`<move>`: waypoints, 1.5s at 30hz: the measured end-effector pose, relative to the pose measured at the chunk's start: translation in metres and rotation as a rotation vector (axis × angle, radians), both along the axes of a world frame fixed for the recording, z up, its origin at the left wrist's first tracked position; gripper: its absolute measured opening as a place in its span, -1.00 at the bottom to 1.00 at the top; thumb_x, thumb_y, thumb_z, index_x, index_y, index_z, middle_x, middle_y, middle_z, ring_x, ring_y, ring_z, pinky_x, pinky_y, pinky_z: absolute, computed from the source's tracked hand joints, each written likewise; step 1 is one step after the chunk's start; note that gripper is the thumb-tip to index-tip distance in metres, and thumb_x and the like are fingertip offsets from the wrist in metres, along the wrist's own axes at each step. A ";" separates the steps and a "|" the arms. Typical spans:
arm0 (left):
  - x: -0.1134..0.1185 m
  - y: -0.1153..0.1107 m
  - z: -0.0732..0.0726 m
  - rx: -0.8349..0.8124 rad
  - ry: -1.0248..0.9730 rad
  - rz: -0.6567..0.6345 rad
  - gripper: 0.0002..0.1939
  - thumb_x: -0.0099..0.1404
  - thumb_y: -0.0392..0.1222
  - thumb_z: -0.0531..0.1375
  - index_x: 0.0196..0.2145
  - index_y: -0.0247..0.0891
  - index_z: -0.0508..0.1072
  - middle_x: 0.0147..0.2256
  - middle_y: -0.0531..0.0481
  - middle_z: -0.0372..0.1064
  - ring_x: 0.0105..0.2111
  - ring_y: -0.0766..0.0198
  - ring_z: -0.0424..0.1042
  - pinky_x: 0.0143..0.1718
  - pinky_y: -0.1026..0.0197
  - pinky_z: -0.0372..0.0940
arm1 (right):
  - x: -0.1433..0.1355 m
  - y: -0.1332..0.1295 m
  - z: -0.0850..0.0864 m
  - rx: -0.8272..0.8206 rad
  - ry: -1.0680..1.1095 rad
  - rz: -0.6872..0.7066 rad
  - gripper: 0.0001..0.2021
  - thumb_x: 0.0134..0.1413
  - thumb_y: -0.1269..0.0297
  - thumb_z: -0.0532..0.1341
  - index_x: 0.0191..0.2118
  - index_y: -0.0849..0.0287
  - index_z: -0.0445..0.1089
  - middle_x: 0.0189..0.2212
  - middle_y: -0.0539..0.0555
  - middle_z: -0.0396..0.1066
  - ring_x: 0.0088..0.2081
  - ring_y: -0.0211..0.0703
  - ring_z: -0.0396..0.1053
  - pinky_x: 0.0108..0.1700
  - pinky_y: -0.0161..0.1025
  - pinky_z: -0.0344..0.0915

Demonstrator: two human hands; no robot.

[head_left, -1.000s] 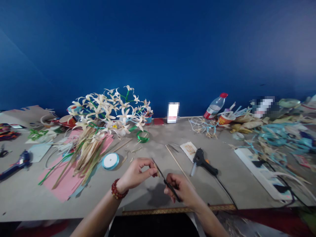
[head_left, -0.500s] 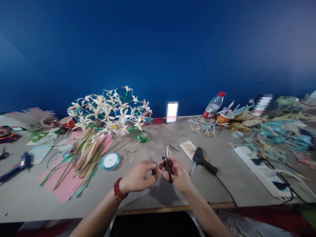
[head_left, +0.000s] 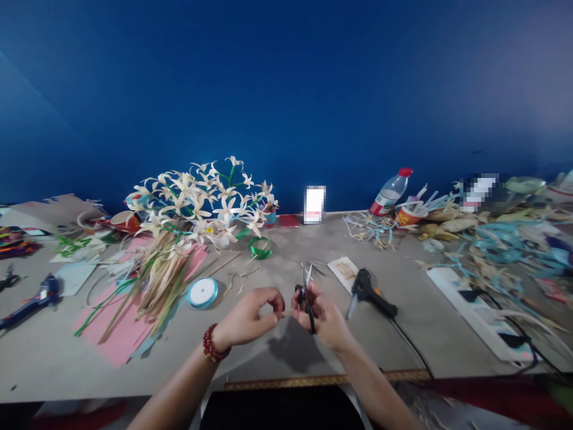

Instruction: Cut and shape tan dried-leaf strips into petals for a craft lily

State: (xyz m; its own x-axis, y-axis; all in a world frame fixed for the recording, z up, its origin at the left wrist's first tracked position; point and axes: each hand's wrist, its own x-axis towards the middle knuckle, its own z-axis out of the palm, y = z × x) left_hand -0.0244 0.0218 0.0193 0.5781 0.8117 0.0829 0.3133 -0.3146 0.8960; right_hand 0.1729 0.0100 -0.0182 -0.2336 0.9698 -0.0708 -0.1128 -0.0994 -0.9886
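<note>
Over table point(head_left: 277, 263), right fingers point(head_left: 317, 303) curled round scissors point(head_left: 307, 303); left fingers point(head_left: 270, 295) nearly together, hold unclear.

Here at the desk point(head_left: 179, 373), the right hand point(head_left: 329, 322) grips black-handled scissors point(head_left: 308, 277), blades aimed away toward the blue wall point(head_left: 286, 89), while just beside it the left hand point(head_left: 250, 316), wearing a red bead bracelet point(head_left: 210, 344), pinches a pale sliver point(head_left: 282, 315) (far too tiny to identify)! Left of the pair sits a blue-rimmed spool point(head_left: 203, 292); over on the right, a black glue gun point(head_left: 375, 297) lies near a long white power strip point(head_left: 470, 316), and behind, pale flowers point(head_left: 196, 206) spread wide beside a green ribbon coil point(head_left: 265, 254).
</note>
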 end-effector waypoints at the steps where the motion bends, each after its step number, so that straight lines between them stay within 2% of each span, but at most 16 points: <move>1: 0.000 -0.001 -0.002 -0.038 -0.063 0.040 -0.93 0.21 -0.31 0.14 -0.44 -0.26 0.37 -0.40 0.00 0.37 -0.36 0.24 0.34 -0.25 0.24 0.21 | -0.001 -0.001 0.000 -0.014 0.038 -0.034 -0.62 -0.27 0.18 0.47 -0.34 0.12 0.32 -0.41 0.01 0.39 -0.39 -0.17 0.37 -0.31 -0.25 0.32; 4: 0.006 -0.006 -0.015 -0.201 -0.343 0.183 -0.87 0.26 -0.19 0.20 -0.40 -0.28 0.37 -0.41 0.00 0.35 -0.37 0.26 0.31 -0.29 0.25 0.20 | -0.007 -0.004 0.003 -0.059 0.166 -0.157 -0.55 -0.36 0.17 0.52 -0.34 0.11 0.32 -0.39 0.01 0.39 -0.36 -0.15 0.39 -0.30 -0.25 0.32; 7: 0.017 -0.013 -0.032 -0.364 -0.610 0.291 -0.83 0.26 -0.13 0.25 -0.35 -0.28 0.38 -0.41 0.02 0.34 -0.38 0.28 0.32 -0.26 0.24 0.22 | -0.014 -0.007 0.006 -0.051 0.171 -0.190 -0.58 -0.27 0.11 0.49 -0.32 0.13 0.33 -0.45 -0.03 0.38 -0.45 -0.24 0.32 -0.39 -0.31 0.27; 11: 0.028 -0.020 -0.043 -0.380 -0.685 0.365 -0.85 0.26 -0.16 0.26 -0.39 -0.29 0.43 -0.41 0.02 0.35 -0.35 0.29 0.32 -0.20 0.25 0.22 | -0.018 -0.007 0.005 -0.012 0.146 -0.193 -0.59 -0.22 0.08 0.47 -0.31 0.15 0.33 -0.50 -0.06 0.36 -0.51 -0.29 0.26 -0.43 -0.34 0.23; 17: 0.025 -0.018 -0.036 -0.342 -0.686 0.402 -0.84 0.25 -0.17 0.27 -0.44 -0.29 0.45 -0.37 -0.01 0.36 -0.32 0.26 0.33 -0.18 0.25 0.24 | -0.007 -0.010 -0.003 -0.091 0.049 -0.087 -0.58 -0.20 0.05 0.47 -0.32 0.14 0.31 -0.44 -0.03 0.33 -0.51 -0.30 0.20 -0.52 -0.37 0.15; 21: 0.021 -0.016 -0.029 -0.358 -0.712 0.407 -0.81 0.26 -0.16 0.24 -0.46 -0.30 0.45 -0.22 -0.10 0.41 -0.26 0.23 0.36 -0.12 0.19 0.26 | 0.008 -0.020 -0.013 -0.126 -0.035 0.107 -0.52 -0.16 -0.14 0.39 -0.35 0.12 0.25 -0.44 -0.04 0.27 -0.46 -0.27 0.23 -0.54 -0.38 0.10; 25: 0.020 -0.015 -0.027 -0.402 -0.734 0.376 -0.81 0.23 -0.14 0.26 -0.45 -0.31 0.45 -0.25 -0.12 0.42 -0.29 0.22 0.37 -0.16 0.18 0.29 | 0.018 -0.027 -0.021 -0.156 -0.064 0.279 -0.45 -0.18 -0.28 0.33 -0.38 0.10 0.17 -0.52 -0.10 0.19 -0.51 -0.30 0.18 -0.47 -0.35 0.12; 30: 0.022 -0.013 -0.024 -0.432 -0.748 0.375 -0.84 0.23 -0.18 0.26 -0.45 -0.31 0.45 -0.33 -0.08 0.41 -0.33 0.24 0.39 -0.19 0.19 0.29 | 0.022 -0.027 -0.019 -0.186 -0.116 0.292 -0.43 -0.20 -0.27 0.34 -0.40 0.10 0.14 -0.49 -0.09 0.22 -0.51 -0.31 0.16 -0.45 -0.35 0.11; 35: 0.024 -0.014 -0.019 -0.446 -0.737 0.384 -0.84 0.23 -0.20 0.26 -0.46 -0.31 0.45 -0.34 -0.06 0.42 -0.34 0.25 0.39 -0.18 0.19 0.29 | 0.021 -0.026 -0.018 -0.201 -0.113 0.286 -0.47 -0.21 -0.16 0.39 -0.43 0.11 0.14 -0.55 -0.13 0.19 -0.55 -0.33 0.14 -0.48 -0.37 0.09; 45: 0.022 -0.014 -0.022 -0.449 -0.749 0.361 -0.85 0.23 -0.21 0.26 -0.45 -0.31 0.45 -0.35 -0.06 0.44 -0.35 0.26 0.39 -0.19 0.19 0.27 | 0.018 -0.028 -0.023 -0.214 -0.095 0.255 -0.54 -0.17 -0.03 0.42 -0.45 0.10 0.14 -0.58 -0.15 0.21 -0.60 -0.36 0.15 -0.50 -0.37 0.15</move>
